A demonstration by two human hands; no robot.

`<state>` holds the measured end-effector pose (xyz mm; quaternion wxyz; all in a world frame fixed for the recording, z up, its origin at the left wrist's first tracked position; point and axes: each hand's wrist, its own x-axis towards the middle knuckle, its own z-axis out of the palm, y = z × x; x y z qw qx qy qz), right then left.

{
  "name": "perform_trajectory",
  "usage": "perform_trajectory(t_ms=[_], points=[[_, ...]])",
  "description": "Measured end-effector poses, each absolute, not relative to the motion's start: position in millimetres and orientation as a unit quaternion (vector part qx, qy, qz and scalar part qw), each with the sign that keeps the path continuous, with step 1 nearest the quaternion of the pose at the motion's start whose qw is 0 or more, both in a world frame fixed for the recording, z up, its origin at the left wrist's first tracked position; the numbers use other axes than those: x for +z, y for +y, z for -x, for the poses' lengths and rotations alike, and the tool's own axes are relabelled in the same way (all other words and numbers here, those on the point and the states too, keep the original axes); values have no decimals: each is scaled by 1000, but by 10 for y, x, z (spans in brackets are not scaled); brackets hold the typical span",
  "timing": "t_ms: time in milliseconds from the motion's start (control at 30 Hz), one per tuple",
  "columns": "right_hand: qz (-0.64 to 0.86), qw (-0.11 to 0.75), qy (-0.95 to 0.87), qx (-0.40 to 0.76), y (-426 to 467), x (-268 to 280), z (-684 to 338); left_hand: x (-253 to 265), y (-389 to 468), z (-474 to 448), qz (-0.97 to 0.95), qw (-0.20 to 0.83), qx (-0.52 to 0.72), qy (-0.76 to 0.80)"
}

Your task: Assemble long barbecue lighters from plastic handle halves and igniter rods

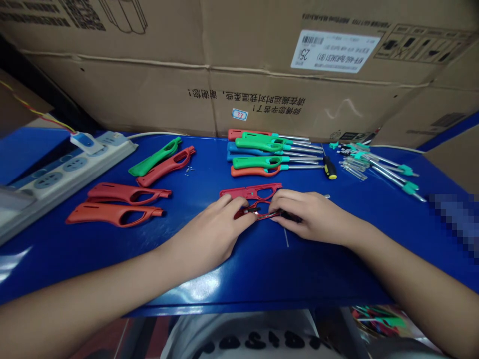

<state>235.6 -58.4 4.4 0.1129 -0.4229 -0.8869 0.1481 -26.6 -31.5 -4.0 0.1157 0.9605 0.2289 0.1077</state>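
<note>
My left hand (217, 227) is closed with thumb and fingers on the left part of an open red lighter handle half (264, 205) low over the table. On its other end, my right hand (314, 217) pinches; its fingertips hide much of that end. Small black and white parts (252, 210) show inside the shell by my left fingertips; their exact kind is hard to make out. Just behind lies another red handle half (250, 192), its inner side up. A thin clear strip (286, 238) lies on the table below my right fingers.
Assembled gas lighters (258, 162) lie in a row behind my hands, beside a screwdriver (330, 168). Metal lighter tubes (389, 174) with teal parts are piled right. Handle shells (116, 214) and a power strip (63, 172) are left. A cardboard box (149, 94) stands behind.
</note>
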Motion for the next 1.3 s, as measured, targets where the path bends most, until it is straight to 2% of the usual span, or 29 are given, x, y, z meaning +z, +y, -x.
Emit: perform_trajectory(t_ms=[200, 300, 400, 500, 600, 733, 967, 1300], points=[[410, 115, -899, 106, -602, 62, -2378, -30, -316, 268, -962, 108, 98, 232], [397, 132, -900, 125, -598, 104, -2407, -20, -324, 275, -963, 104, 84, 232], [416, 213, -878, 105, -545, 195, -2530, -9, -330, 280, -964, 100, 79, 232], [500, 292, -815, -8, -454, 314, -2787, -7, -327, 280, -965, 94, 76, 233], [624, 268, -729, -86, -363, 400, -3157, -16, -317, 277, -966, 84, 77, 233], [747, 214, -616, -131, -258, 363, -3694, -41, -299, 275, -970, 63, 89, 218], [782, 215, -572, -121, -106, 28, -4229, -68, -260, 285, -975, 34, 93, 200], [793, 246, -552, -81, -35, -126, -4267, -51, -255, 284, -976, 24, 87, 200]])
